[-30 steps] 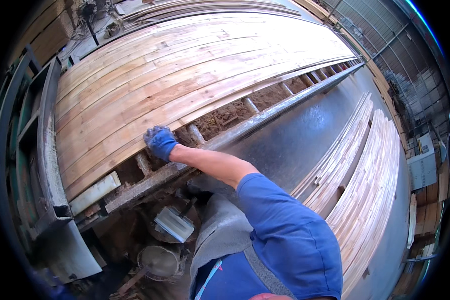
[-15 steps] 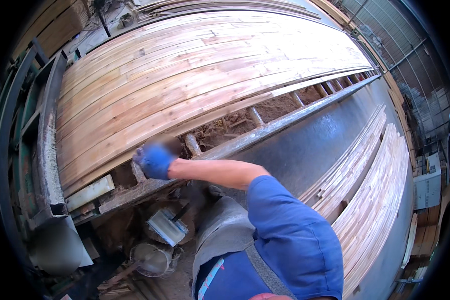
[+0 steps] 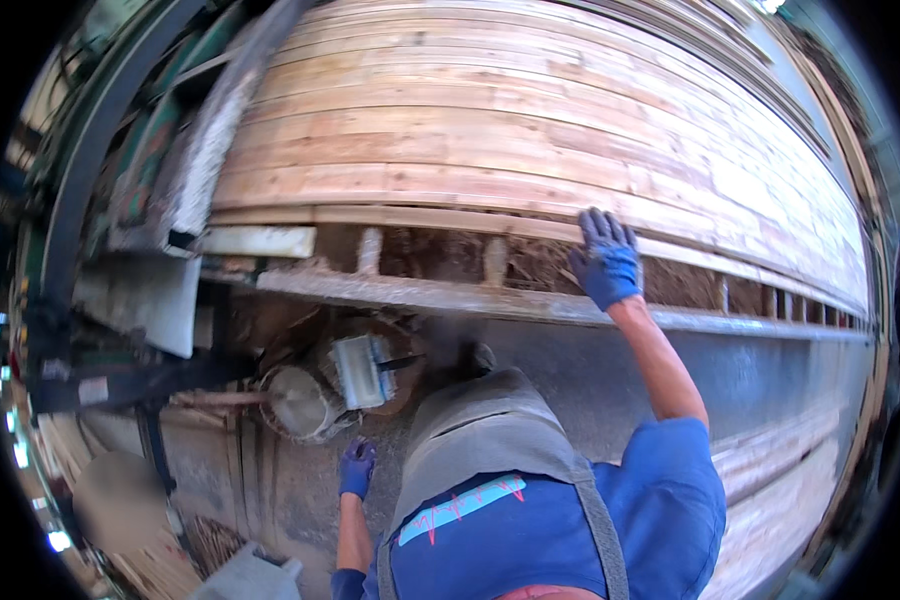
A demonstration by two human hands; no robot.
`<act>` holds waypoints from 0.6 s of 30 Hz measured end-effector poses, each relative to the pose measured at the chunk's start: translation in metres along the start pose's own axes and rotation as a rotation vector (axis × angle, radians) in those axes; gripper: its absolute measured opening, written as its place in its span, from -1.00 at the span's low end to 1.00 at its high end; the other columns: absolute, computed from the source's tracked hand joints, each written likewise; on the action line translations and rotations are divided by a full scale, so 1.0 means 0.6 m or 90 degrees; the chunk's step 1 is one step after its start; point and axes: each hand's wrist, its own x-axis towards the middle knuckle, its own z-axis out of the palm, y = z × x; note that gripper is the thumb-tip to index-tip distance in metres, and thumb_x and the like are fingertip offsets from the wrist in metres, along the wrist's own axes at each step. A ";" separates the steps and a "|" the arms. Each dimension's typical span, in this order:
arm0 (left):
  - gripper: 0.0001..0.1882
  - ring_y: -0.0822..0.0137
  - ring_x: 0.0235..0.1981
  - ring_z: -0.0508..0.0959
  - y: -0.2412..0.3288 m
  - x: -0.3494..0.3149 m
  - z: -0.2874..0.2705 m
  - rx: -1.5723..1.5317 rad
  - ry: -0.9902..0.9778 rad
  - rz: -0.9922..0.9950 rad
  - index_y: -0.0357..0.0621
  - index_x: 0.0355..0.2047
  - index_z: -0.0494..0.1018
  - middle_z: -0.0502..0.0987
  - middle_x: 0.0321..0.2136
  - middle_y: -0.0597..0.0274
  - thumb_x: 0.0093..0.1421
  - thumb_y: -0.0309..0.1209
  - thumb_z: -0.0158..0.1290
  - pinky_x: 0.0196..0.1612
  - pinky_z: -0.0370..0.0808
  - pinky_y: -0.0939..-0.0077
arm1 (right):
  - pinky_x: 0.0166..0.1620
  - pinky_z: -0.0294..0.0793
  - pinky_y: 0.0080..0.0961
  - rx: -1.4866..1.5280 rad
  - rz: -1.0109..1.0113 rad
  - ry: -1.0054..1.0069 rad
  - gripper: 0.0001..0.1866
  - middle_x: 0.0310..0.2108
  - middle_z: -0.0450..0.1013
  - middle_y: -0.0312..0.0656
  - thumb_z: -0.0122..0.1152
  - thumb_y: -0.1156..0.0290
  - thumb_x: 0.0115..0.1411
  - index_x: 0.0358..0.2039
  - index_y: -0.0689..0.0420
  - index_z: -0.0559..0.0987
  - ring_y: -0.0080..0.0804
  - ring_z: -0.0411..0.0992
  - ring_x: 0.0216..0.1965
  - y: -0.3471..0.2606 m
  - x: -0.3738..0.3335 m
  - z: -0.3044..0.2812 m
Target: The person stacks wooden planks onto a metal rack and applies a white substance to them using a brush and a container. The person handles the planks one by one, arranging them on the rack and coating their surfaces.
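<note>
My right hand (image 3: 610, 262), in a blue glove, lies with its fingers spread on the near edge strip (image 3: 530, 226) of a wide panel of wooden boards (image 3: 450, 140). Nothing is gripped in it. Lower down, my left hand (image 3: 357, 467), also gloved, hangs at my side with loosely bent fingers and nothing visible in it. It is nearest a round bucket (image 3: 305, 405) with pale contents. Beside the bucket rests a wide pale block-like tool (image 3: 362, 371) with a dark handle, perhaps a brush.
A metal rail (image 3: 430, 294) with short rollers (image 3: 495, 262) runs along the panel's near side, with debris between them. A crusted steel beam (image 3: 215, 140) stands at the panel's left end. Stacked wooden strips (image 3: 775, 490) lie at my right.
The view has turned, and my right hand has moved rightward along the panel's near edge, its fingers now spread. My left hand has come into view by the bucket.
</note>
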 end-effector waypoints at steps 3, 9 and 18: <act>-0.67 0.24 -0.34 0.56 0.011 -0.008 -0.004 0.122 0.034 -0.021 -0.26 -0.24 0.54 0.60 -0.37 0.01 0.16 -0.22 0.15 -0.23 0.48 0.36 | 0.29 0.02 0.04 0.024 -0.062 0.005 -0.30 0.26 0.22 -0.04 0.23 0.14 0.07 0.23 0.04 0.31 -0.05 0.16 0.29 -0.036 0.007 0.021; -0.71 0.17 -0.34 0.59 -0.048 -0.050 0.007 0.063 0.000 -0.089 -0.22 -0.24 0.55 0.61 -0.38 -0.01 0.17 -0.24 0.11 -0.23 0.48 0.37 | 0.29 0.03 0.04 -0.003 -0.082 -0.004 -0.31 0.26 0.22 -0.03 0.20 0.15 0.08 0.23 0.04 0.30 -0.05 0.16 0.29 -0.096 0.009 0.029; -0.79 0.22 -0.34 0.58 -0.162 -0.100 0.052 0.038 0.026 0.111 -0.20 -0.23 0.55 0.61 -0.32 0.01 0.22 -0.35 0.07 -0.21 0.48 0.40 | 0.25 0.08 0.09 0.002 -0.154 -0.009 -0.38 0.25 0.21 0.04 0.05 0.17 0.14 0.21 0.11 0.31 0.01 0.17 0.27 -0.192 0.002 0.003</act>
